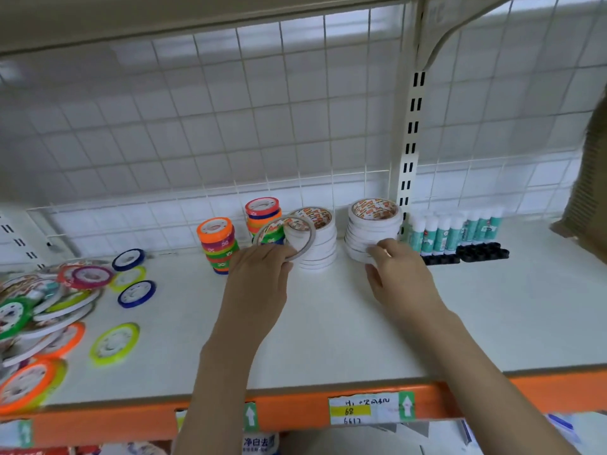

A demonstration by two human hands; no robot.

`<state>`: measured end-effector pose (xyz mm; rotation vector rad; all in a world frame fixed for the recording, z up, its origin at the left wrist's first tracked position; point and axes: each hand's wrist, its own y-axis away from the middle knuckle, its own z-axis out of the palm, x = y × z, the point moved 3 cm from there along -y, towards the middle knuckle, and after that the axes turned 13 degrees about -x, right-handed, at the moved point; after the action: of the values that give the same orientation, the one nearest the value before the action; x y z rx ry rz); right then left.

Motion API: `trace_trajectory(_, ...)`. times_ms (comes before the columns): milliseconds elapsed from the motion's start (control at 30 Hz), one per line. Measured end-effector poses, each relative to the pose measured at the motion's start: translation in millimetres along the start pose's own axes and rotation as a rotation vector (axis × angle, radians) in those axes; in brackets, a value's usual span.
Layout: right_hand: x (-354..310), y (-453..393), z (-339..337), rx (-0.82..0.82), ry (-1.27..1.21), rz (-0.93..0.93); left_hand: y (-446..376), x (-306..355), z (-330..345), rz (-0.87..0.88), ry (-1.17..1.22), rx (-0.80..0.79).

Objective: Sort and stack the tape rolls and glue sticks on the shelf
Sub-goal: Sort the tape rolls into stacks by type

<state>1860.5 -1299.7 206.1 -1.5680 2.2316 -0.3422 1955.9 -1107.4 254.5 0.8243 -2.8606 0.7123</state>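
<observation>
Shelf-edge tags and one package below carry the only legible writing.
At six o'clock, the price label (371, 410) on the orange shelf edge (295, 412) shows handwritten "68" on a yellow band and "6617" beneath; its top line is illegible. Lower, at seven o'clock, a package (259, 443) reads "净白去".

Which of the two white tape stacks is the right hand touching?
The right-hand white tape stack, beside the glue sticks. The right hand rests on its side; the other white stack sits nearer the left hand.
</observation>
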Motion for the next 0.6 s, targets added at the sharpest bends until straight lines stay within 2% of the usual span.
trace_trajectory(233, 9.2, 33.8, 22.8, -0.283, -0.035, 0.125, -63.6, 32.3, 6.7, 0.182, -0.024, -0.044)
trace_trajectory(400, 15.3, 37.5, 20.5, -0.281, -0.18, 0.173, -117.8, 43.8, 23.9, 0.243, -0.101, -0.18)
trace_trajectory(600, 28.6, 41.6, 10.9, -0.244, -0.218, 0.297, -147.0, 54.0, 45.4, 0.259, -0.098, -0.294)
